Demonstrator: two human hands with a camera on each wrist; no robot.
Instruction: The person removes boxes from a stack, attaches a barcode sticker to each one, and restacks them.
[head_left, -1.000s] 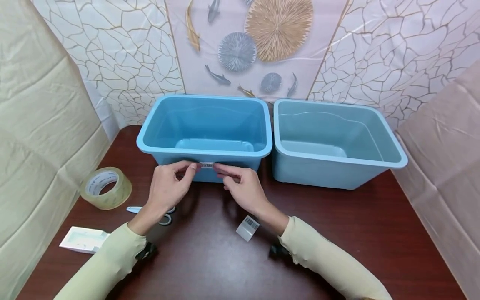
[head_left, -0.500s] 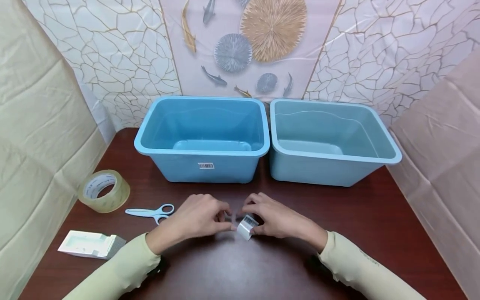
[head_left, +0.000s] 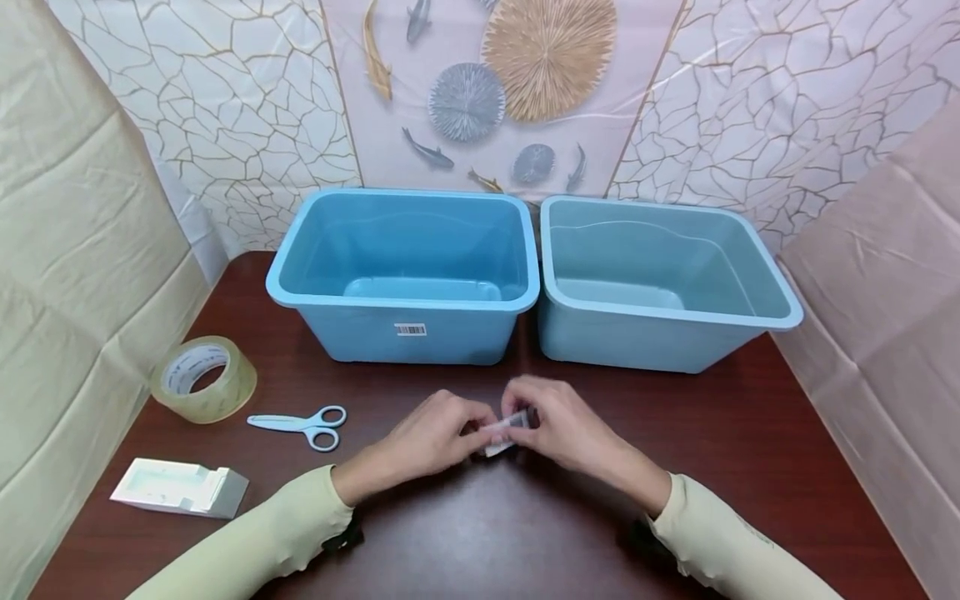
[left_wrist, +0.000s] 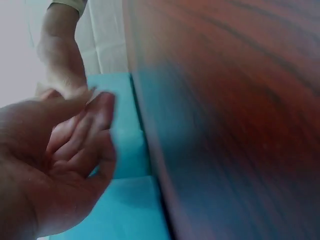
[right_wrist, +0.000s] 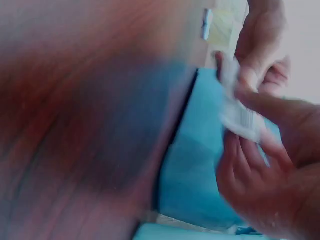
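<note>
Over the middle of the dark red-brown wood-grained tabletop [head_left: 750, 483], the right hand [head_left: 566, 423] pinches a small white rectangular label [right_wrist: 237, 119] with a printed barcode, and the left hand [head_left: 435, 432] pinches its other end, the fingertips blurred. Along the back edge stand a bright blue rectangular plastic tub [head_left: 352, 332], with a white barcode sticker [head_left: 410, 329] on its front wall, and a paler grey-blue plastic tub [head_left: 630, 337] just beside it. Near the left edge lie a yellowish clear tape roll [head_left: 227, 396], light-blue-handled scissors [head_left: 292, 423] and a white oblong block [head_left: 176, 487].
</note>
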